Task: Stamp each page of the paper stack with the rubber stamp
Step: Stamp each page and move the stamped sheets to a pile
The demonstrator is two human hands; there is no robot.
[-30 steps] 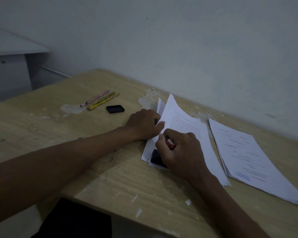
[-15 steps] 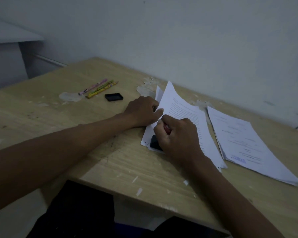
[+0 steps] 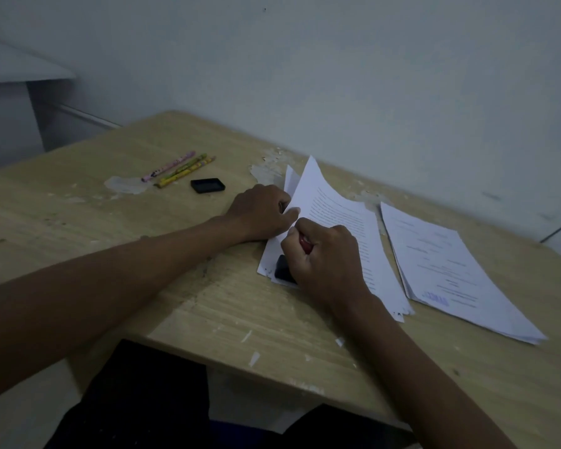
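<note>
Right hand [image 3: 324, 257] grips rubber stamp [image 3: 285, 270] on paper stack [image 3: 347, 215].

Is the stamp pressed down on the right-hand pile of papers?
No, the right hand holds the stamp on the left stack; the right pile lies untouched.

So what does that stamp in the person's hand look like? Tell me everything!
Only bits of the rubber stamp show. Its bottom part is a dark, blocky base, pressed flat on the near left corner of the paper stack. Its handle peeks out red and shiny, maybe plastic, between the curled fingers of the right hand, which grips it from above. The rest is hidden by that hand. The left hand lies beside it, lifting pages.
</note>
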